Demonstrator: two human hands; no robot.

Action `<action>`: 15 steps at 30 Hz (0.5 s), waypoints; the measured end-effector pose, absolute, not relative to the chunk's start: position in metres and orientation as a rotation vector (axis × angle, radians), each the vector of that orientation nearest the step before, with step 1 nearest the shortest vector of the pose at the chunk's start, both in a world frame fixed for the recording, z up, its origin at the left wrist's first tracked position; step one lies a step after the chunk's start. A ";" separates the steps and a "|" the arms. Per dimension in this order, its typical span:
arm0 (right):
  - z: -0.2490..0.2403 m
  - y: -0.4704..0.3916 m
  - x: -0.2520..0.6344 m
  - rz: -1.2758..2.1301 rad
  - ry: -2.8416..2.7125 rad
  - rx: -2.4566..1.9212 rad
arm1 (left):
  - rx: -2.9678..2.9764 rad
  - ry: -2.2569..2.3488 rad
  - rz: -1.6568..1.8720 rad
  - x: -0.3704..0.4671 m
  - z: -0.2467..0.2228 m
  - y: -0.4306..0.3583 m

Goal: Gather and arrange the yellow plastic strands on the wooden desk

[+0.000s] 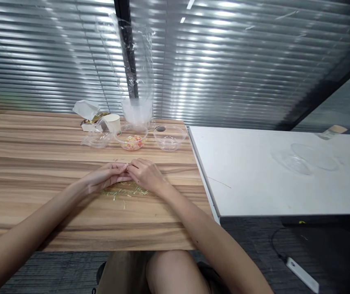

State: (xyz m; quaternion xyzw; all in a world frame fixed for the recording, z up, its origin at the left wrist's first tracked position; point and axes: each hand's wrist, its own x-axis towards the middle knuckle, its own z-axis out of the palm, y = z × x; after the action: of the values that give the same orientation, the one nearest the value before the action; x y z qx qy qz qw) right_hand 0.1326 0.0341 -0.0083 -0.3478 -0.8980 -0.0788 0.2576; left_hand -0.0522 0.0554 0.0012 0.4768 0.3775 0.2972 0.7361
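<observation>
Over the wood-grain table, my left hand (111,174) and my right hand (144,173) meet fingertip to fingertip. Both are closed in a pinch, and whatever is between the fingers is too small to make out. Thin greenish-yellow bits (125,192) lie scattered on the tabletop just below the hands. A clear plastic bowl (120,141) with small red, orange and yellow pieces (134,142) in it stands beyond them. To its right is a second clear plastic bowl (177,141).
Behind the bowls stand a paper cup (113,122), a tall clear plastic bag (142,61) around stacked translucent containers (136,112), and crumpled clear wrapping (97,139). Clear lids (314,157) lie on the white table (254,192) to the right. Blinds (224,81) close off the back.
</observation>
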 end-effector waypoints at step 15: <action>-0.010 0.036 0.129 -0.355 -2.266 -0.709 | 0.834 0.897 0.813 -0.059 0.011 0.063</action>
State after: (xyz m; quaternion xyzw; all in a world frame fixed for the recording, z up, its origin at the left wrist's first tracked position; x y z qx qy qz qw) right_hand 0.1292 0.0356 -0.0100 -0.2753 -0.8799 -0.1378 0.3619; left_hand -0.0588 0.0629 0.0113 0.3805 0.4093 0.3708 0.7418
